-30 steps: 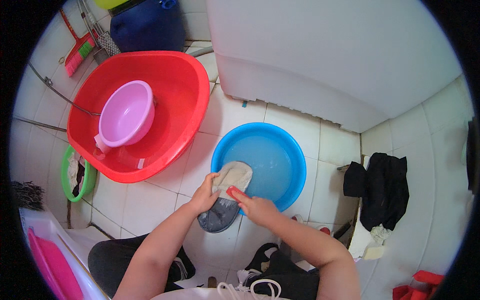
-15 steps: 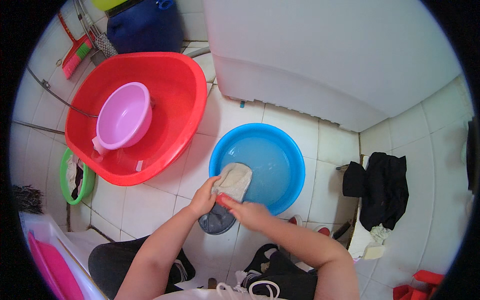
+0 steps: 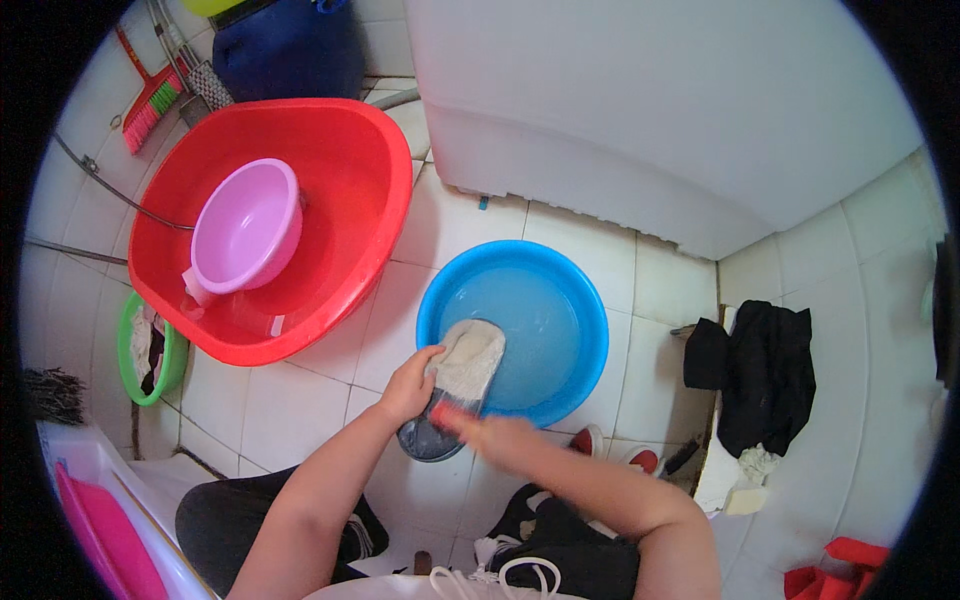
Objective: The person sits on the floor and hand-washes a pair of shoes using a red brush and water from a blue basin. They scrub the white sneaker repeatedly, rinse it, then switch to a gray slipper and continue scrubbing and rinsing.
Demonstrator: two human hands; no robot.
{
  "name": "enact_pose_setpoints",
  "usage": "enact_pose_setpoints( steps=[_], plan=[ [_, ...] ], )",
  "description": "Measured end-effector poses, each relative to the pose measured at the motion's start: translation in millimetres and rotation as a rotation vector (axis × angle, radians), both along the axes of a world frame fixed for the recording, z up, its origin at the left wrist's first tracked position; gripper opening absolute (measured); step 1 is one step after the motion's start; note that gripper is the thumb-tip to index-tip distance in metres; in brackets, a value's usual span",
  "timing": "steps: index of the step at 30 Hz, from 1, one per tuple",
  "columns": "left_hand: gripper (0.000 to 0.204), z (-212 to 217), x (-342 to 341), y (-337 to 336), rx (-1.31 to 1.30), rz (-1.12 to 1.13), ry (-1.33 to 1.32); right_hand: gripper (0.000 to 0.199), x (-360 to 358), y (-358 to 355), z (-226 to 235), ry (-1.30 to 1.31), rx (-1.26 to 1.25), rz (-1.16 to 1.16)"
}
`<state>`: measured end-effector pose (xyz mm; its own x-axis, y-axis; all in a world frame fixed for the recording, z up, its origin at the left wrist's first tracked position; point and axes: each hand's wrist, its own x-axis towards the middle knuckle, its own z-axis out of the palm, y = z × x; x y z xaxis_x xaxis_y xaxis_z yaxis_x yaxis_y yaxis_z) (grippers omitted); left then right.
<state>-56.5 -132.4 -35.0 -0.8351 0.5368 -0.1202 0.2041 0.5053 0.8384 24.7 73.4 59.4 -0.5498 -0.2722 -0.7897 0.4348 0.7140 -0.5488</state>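
Observation:
A slipper [image 3: 466, 362], beige and fuzzy at its far end and dark grey at its near end, leans over the near rim of a round blue basin [image 3: 578, 401]. Cloudy water [image 3: 535, 335] stands in the basin. My left hand [image 3: 408, 388] grips the slipper by its left side. In my right hand [image 3: 503, 441], blurred by motion, is a red brush [image 3: 452, 417], pressed against the dark part of the slipper. Its bristles are hidden.
At left, a large red tub [image 3: 350, 200] holds a pink basin [image 3: 245, 225]; a green basin [image 3: 172, 372] with cloth stands beside it. A white appliance [image 3: 650, 120] rises at the back. Black clothing [image 3: 768, 375] lies at right, and red-and-white shoes [image 3: 588, 440] sit near my feet.
My right hand and the red brush have shifted slightly down along the slipper. My left hand keeps its hold, and the whole view has tilted a little.

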Motion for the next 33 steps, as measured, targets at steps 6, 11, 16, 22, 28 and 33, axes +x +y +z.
enact_pose_setpoints(
  steps=[6, 11, 16, 22, 28, 33],
  plan=[
    [0.039, 2.3, 2.7, -0.2, -0.045, -0.002, -0.011, 0.096, -8.2, 17.0, 5.0, -0.167, 0.059, -0.409],
    [0.039, 1.9, 1.7, 0.4, 0.020, -0.011, 0.025, 0.070, -12.2, 26.4, -26.6, 0.290, 0.197, -0.369],
    [0.039, 0.2, -0.6, -1.3, -0.040, -0.030, 0.010, 0.059, -13.2, 28.7, -63.1, 0.186, 0.118, -0.058],
    [0.039, -1.7, -1.9, -1.0, -0.012, -0.027, 0.087, 0.063, -17.2, 17.0, -56.0, 0.218, 0.119, -0.165],
    [0.039, -1.8, 0.7, 0.1, 0.004, 0.009, 0.042, 0.069, -18.3, 14.4, -19.9, 0.255, 0.237, -0.267],
    [0.037, -2.9, 1.3, -1.5, 0.037, -0.002, 0.072, 0.067, -17.7, 14.1, -9.2, 0.195, 0.101, -0.002]
  ],
)
